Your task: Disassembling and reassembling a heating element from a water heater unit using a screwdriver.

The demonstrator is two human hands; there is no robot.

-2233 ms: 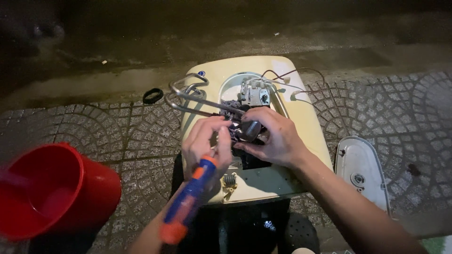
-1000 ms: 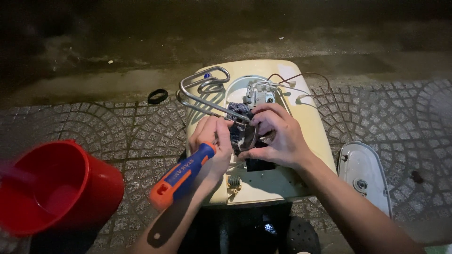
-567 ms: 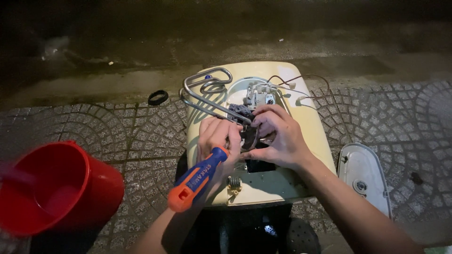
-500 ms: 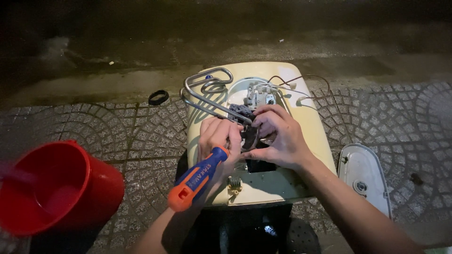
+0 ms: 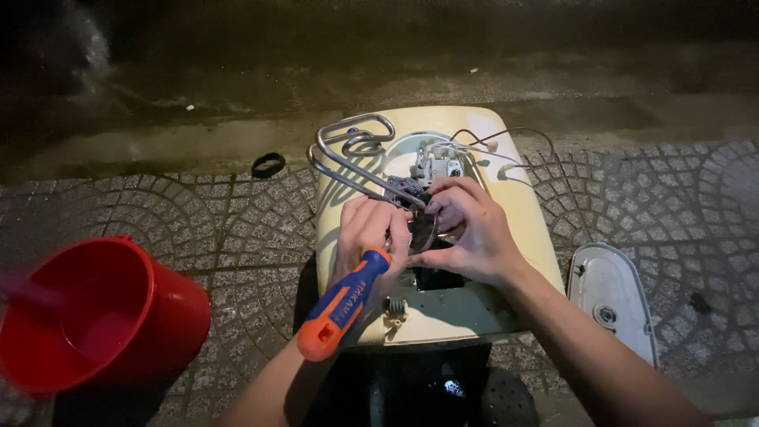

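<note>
One red bucket (image 5: 95, 316) near left, one white cover (image 5: 613, 296) near right on the paving. One screwdriver (image 5: 341, 304), blue-orange handle, clamped in my left hand (image 5: 368, 233), fingers curled shut around it. My right hand (image 5: 470, 229) pinches the metal flange of one heating element (image 5: 356, 158), grey looped tubes, lying on one cream heater casing (image 5: 443, 308). One black ring (image 5: 269, 165) beyond.

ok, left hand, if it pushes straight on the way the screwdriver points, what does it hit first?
Likely the round metal flange of the bent heating element, right at the left hand fingertips, which the right hand also touches. The screwdriver tip is hidden under the fingers, so depth is unclear.
</note>
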